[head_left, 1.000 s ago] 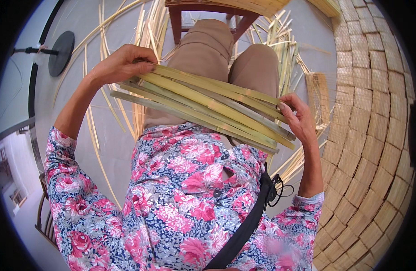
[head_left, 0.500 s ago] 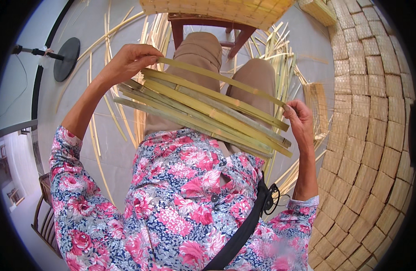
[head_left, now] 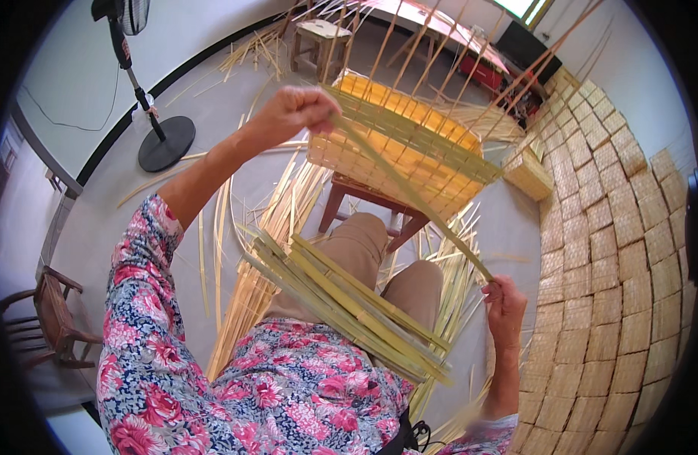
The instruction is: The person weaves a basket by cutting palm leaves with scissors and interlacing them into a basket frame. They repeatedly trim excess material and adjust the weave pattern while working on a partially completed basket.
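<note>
Stretched between my two hands is one flat green bamboo strip [head_left: 413,193]. My left hand [head_left: 303,110] pinches its upper end, close to the near left corner of a partly woven basket [head_left: 379,171]. Its lower end is gripped by my right hand [head_left: 504,307], out to the right of my knees. The basket rests on a dark red wooden stool [head_left: 338,201]; thin upright stakes rise from it, and green strips run across its upper side. A bundle of green-yellow bamboo strips [head_left: 341,296] lies over my lap.
Stacked woven blocks [head_left: 591,303] fill the right side. Loose pale strips [head_left: 247,303] cover the floor on both sides of my legs. At left stand a black fan [head_left: 167,144] and a wooden chair [head_left: 57,318]. A small stool [head_left: 319,49] stands farther back.
The view has tilted up, bringing the basket's stakes and the room behind into sight. My hands have lifted the strip off the lap bundle toward the basket, left hand higher.
</note>
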Available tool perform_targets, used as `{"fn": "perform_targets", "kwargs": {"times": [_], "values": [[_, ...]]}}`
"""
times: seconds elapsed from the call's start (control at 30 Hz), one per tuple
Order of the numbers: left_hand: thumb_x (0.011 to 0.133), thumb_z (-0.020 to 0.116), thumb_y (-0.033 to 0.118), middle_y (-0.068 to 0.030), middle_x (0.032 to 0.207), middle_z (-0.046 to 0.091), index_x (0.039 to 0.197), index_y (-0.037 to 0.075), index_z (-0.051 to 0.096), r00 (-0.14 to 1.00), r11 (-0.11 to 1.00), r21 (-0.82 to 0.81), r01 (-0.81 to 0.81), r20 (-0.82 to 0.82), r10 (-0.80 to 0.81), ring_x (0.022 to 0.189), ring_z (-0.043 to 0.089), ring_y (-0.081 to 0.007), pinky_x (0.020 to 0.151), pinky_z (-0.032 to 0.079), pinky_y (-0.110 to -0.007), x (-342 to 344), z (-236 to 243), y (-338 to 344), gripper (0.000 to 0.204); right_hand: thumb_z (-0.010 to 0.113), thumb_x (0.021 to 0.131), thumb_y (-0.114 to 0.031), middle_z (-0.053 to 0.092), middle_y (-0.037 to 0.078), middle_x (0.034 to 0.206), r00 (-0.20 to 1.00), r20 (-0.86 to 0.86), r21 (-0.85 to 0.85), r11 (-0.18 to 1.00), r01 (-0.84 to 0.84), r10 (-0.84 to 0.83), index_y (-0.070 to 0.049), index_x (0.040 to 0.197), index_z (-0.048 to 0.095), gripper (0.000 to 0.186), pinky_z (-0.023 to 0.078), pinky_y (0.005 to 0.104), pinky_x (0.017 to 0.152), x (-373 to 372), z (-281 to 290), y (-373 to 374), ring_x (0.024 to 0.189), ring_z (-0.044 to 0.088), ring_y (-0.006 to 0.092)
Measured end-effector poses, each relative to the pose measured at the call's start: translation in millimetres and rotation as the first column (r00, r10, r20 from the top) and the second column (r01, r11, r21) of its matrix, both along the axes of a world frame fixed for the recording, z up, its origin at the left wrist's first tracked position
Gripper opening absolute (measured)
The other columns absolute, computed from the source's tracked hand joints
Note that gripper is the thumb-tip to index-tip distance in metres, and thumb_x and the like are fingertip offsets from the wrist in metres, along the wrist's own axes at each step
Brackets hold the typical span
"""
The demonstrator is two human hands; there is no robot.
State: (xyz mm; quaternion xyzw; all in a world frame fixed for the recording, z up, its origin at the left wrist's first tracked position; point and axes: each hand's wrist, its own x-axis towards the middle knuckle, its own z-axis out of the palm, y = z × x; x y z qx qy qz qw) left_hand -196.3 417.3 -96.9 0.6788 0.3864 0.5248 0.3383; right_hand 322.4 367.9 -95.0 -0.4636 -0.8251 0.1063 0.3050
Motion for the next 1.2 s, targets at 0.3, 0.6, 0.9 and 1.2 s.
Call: {"fn": "perform_targets", "kwargs": {"times": [0.3, 0.6, 0.9, 1.2], "values": [[0.083, 0.082, 0.035, -0.0111, 0.114, 0.068, 0.135, 0.005, 0.051, 0.855, 0.855, 0.042, -0.518, -0.005, 0.518, 0.109, 0.064, -0.0208, 0.097, 0.050, -0.035, -22.9, 46.4, 78.2, 0.068, 0.057, 0.102, -0.016, 0.067, 0.008, 0.085, 0.726, -0.672, 0.022, 0.977, 0.212, -0.143, 0.000, 0.100, 0.060, 0.017, 0.053, 0.0271, 0.065, -9.8, 8.1, 68.5, 0.067, 0.063, 0.0131], [0.091, 0.071, 0.047, -0.0061, 0.089, 0.071, 0.097, 0.007, 0.074, 0.915, 0.861, 0.338, -0.380, -0.003, 0.404, 0.076, 0.066, -0.0115, 0.077, 0.051, -0.025, 2.0, 93.2, 55.7, 0.041, 0.067, 0.096, -0.018, 0.069, 0.001, 0.103, 0.473, -0.858, -0.304, 0.940, -0.153, -0.200, -0.008, 0.102, 0.067, 0.011, 0.056, 0.0292, 0.080, -72.3, 14.8, 177.8, 0.094, 0.066, 0.0104], [0.090, 0.073, 0.032, -0.0069, 0.100, 0.072, 0.107, 0.010, 0.073, 0.904, 0.962, 0.253, -0.107, -0.377, 0.200, 0.079, 0.067, -0.0152, 0.080, 0.055, -0.029, 1.4, 114.3, 63.8, 0.028, 0.071, 0.094, -0.017, 0.061, -0.007, 0.077, 0.686, -0.725, -0.150, 0.986, -0.075, -0.059, -0.010, 0.093, 0.069, 0.007, 0.039, 0.0197, 0.060, -81.6, -11.3, 179.8, 0.067, 0.049, 0.0011], [0.081, 0.074, 0.048, -0.0219, 0.146, 0.048, 0.155, 0.008, 0.032, 0.762, 0.989, 0.122, -0.081, -0.632, 0.141, 0.110, 0.066, -0.0302, 0.097, 0.053, -0.043, 41.7, 118.9, 67.1, 0.094, 0.070, 0.094, -0.014, 0.059, -0.005, 0.079, 0.658, -0.752, -0.092, 0.994, -0.066, -0.026, -0.004, 0.095, 0.071, 0.011, 0.041, 0.0222, 0.067, -96.7, -27.6, 142.6, 0.073, 0.048, 0.0039]]}}
